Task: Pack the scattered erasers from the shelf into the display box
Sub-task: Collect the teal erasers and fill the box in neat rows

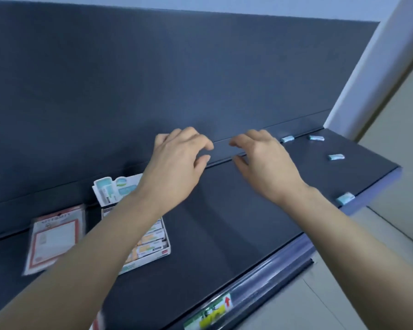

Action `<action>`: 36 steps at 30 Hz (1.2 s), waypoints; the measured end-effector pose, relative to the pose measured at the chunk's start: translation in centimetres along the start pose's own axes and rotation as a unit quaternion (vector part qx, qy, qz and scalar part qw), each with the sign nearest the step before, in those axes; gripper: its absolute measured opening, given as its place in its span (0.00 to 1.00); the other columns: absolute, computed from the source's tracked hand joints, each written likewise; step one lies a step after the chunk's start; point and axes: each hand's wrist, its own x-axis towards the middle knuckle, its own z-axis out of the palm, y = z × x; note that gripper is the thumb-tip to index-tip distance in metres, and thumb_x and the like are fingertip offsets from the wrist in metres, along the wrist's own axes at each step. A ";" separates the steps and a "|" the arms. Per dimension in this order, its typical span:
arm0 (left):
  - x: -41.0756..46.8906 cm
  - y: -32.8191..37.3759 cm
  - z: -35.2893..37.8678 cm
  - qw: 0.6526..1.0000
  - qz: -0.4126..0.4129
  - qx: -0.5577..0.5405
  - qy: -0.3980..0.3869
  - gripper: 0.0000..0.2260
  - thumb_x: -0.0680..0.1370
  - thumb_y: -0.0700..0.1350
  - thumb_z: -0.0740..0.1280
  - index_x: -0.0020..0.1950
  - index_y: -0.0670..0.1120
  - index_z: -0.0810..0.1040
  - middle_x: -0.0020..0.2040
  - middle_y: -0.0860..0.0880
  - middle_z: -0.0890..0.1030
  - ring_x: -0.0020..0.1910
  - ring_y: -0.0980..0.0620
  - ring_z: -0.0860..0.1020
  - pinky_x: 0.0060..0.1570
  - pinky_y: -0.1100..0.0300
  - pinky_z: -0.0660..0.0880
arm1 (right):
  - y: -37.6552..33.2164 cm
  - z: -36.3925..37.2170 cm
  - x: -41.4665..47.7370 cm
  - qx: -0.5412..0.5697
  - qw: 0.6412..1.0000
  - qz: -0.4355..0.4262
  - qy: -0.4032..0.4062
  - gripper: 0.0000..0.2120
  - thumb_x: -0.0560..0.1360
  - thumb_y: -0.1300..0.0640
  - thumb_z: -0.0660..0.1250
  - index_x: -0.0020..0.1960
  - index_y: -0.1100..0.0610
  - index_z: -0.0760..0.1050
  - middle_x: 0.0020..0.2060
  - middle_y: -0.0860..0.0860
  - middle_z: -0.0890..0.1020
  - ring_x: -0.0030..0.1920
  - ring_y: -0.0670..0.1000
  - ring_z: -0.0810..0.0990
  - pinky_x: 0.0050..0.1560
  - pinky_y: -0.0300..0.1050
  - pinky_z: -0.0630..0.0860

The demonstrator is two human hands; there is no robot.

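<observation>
Both my hands hover over the back of the dark shelf (224, 222). My left hand (179, 163) and my right hand (262, 160) are side by side, fingers loosely curled, and hold nothing. Several small light-blue erasers lie scattered at the shelf's right end: one by the back wall (287, 139), one farther right (316, 138), one in the middle (336, 157) and one at the front edge (345, 198). The white display box (163, 234), with its printed lid flap upright (116, 189) and rows of erasers inside, sits under my left forearm.
A flat packet with a red-bordered card (54, 239) lies left of the box. The shelf's front edge carries a clear price rail (260, 277) with a label showing a red arrow (227, 302). A white pillar (377, 75) rises at the right.
</observation>
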 end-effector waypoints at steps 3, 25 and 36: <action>1.9 4.3 2.0 1.000 0.023 -0.010 -0.001 0.07 0.77 0.42 0.64 0.54 0.48 0.78 0.52 0.51 0.77 0.54 0.49 0.73 0.58 0.57 0.60 | 4.8 -1.8 -1.7 -0.014 0.999 0.025 0.013 0.15 0.77 0.61 0.63 0.63 0.59 0.75 0.54 0.58 0.79 0.57 0.61 0.74 0.54 0.52 0.70; 14.4 26.0 20.7 0.997 0.049 -0.028 -0.051 0.08 0.77 0.41 0.64 0.55 0.47 0.78 0.53 0.50 0.78 0.54 0.48 0.75 0.59 0.54 0.63 | 37.5 -8.6 -8.5 -0.065 0.984 0.165 -0.011 0.15 0.77 0.62 0.59 0.62 0.58 0.75 0.56 0.57 0.78 0.57 0.61 0.73 0.56 0.52 0.71; 21.5 22.2 28.9 0.997 -0.013 -0.038 -0.065 0.08 0.77 0.41 0.64 0.55 0.47 0.78 0.52 0.50 0.78 0.51 0.49 0.74 0.58 0.57 0.62 | 44.9 -0.3 -0.6 -0.084 0.982 0.088 -0.145 0.17 0.78 0.60 0.58 0.66 0.54 0.71 0.60 0.54 0.76 0.60 0.58 0.71 0.59 0.49 0.69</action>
